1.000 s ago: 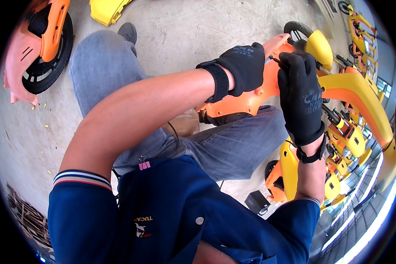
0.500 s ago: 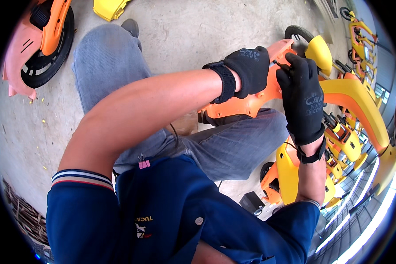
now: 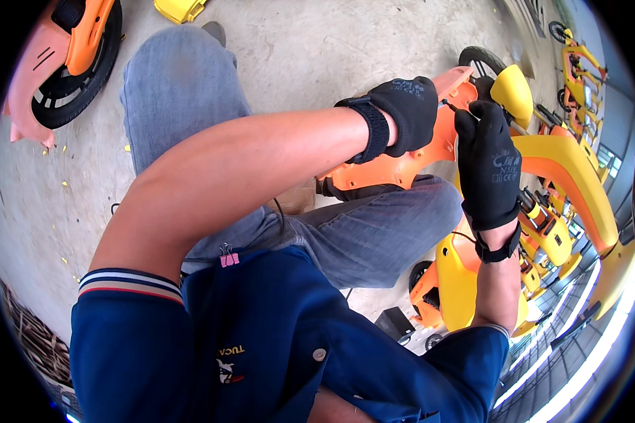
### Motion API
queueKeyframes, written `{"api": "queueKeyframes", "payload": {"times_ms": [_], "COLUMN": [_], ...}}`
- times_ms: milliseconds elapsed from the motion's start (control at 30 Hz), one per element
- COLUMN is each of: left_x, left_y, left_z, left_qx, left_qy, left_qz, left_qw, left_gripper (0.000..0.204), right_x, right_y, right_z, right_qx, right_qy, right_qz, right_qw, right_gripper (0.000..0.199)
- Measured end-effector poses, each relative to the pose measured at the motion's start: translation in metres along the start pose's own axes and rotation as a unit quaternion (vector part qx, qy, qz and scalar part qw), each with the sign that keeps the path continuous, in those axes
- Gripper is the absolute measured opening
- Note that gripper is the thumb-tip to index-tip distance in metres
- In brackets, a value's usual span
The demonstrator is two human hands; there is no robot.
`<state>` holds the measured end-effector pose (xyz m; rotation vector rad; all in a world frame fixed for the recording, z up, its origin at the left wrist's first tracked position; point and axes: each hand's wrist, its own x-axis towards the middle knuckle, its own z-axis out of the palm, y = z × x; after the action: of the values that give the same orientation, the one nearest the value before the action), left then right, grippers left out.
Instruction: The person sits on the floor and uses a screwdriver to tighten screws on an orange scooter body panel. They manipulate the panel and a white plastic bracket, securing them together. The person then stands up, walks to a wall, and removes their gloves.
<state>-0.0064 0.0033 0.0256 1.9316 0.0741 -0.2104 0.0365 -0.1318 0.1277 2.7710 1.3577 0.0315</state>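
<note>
Both my hands wear black gloves. My left hand (image 3: 406, 113) presses on an orange plastic body part (image 3: 409, 158) of a ride-on toy that rests across my right thigh. My right hand (image 3: 488, 166) is closed around a thin tool whose metal tip (image 3: 450, 106) meets the orange part near my left fingers. A yellow rounded piece (image 3: 513, 90) and a black wheel (image 3: 481, 62) sit just beyond the hands.
An orange and pink toy body with a black wheel (image 3: 67, 67) lies on the concrete floor at the upper left. A yellow part (image 3: 180, 8) lies at the top. Several orange and yellow toy vehicles (image 3: 550, 225) crowd the right side.
The view has shifted slightly; both hands sit a little higher and closer together on the orange part, the right hand's tool tip now at the left fingers.
</note>
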Motion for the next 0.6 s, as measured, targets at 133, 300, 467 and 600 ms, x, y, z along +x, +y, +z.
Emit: {"api": "queueKeyframes", "payload": {"times_ms": [133, 300, 467, 600], "left_x": [0.004, 0.003, 0.003, 0.002], "left_y": [0.000, 0.001, 0.000, 0.000], "left_z": [0.000, -0.001, 0.003, 0.004], "left_qx": [0.002, -0.014, -0.001, 0.000], "left_qy": [-0.015, -0.012, -0.006, -0.010], "left_qz": [-0.021, -0.009, 0.002, -0.008], "left_qw": [1.000, 1.000, 1.000, 1.000], "left_gripper": [0.029, 0.029, 0.030, 0.030], "right_x": [0.003, 0.005, -0.003, 0.003], "right_y": [0.002, 0.005, 0.005, 0.005], "right_z": [0.000, -0.009, -0.007, -0.008], "right_qx": [0.050, -0.047, 0.032, 0.099], "right_qy": [0.019, -0.002, -0.005, -0.057], "right_qz": [-0.057, -0.108, -0.078, 0.065], "right_qw": [0.997, 0.993, 0.996, 0.991], "right_gripper": [0.020, 0.018, 0.017, 0.019]}}
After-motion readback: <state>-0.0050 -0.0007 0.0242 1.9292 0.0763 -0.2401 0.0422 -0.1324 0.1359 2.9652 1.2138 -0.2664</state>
